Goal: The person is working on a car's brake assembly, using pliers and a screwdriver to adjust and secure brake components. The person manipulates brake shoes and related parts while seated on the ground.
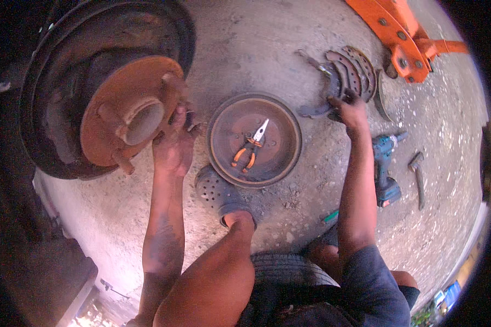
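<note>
My left hand [173, 147] is at the right edge of a rusty wheel hub [105, 122], its fingers curled. Something dark shows among these fingers, too unclear to name. Behind the hub is a round dark backing plate [54, 60]. On the ground to the right, the fingers of my right hand [352, 113] close on a dark curved brake shoe [314, 112]. Beside it lie several more brake shoes [369, 73], with holes along their curved faces. Between my hands, a brake drum [220, 161] lies on the ground with orange-handled pliers [252, 146] in it.
A blue cordless drill [384, 169] and a hammer [418, 177] lie right of my right forearm. At the upper right stands an orange metal jack [401, 41]. My clog-shod foot [218, 191] is close below the drum. A tyre [286, 270] is beneath me.
</note>
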Demonstrator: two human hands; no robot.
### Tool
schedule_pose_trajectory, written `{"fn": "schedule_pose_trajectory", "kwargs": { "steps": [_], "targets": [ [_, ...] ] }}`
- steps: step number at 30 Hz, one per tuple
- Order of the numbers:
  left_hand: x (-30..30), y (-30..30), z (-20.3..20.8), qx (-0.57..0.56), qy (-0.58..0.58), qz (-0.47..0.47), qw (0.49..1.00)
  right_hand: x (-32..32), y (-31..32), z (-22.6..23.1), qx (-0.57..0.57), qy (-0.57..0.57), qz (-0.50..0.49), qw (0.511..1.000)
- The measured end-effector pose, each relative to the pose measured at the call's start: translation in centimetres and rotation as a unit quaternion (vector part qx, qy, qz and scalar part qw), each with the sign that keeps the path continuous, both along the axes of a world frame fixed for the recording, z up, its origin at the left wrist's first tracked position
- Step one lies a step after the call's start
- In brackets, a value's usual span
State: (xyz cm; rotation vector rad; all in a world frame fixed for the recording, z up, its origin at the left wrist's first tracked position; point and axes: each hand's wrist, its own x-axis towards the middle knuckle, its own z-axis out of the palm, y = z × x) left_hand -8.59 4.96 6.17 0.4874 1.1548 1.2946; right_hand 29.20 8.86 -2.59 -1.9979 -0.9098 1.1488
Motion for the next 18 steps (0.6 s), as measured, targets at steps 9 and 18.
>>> {"fn": "schedule_pose_trajectory", "kwargs": {
  "steps": [9,18],
  "targets": [
    [0.5,0.6,-0.7,0.001,0.010,0.034,0.999,-3.5,-1.4,8.4,0.083,0.152,-0.014,0.985],
    [1.1,1.0,-0.5,0.021,-0.031,0.049,0.998,-13.0,-3.3,12.7,0.139,0.229,0.073,0.961]
  ]
}}
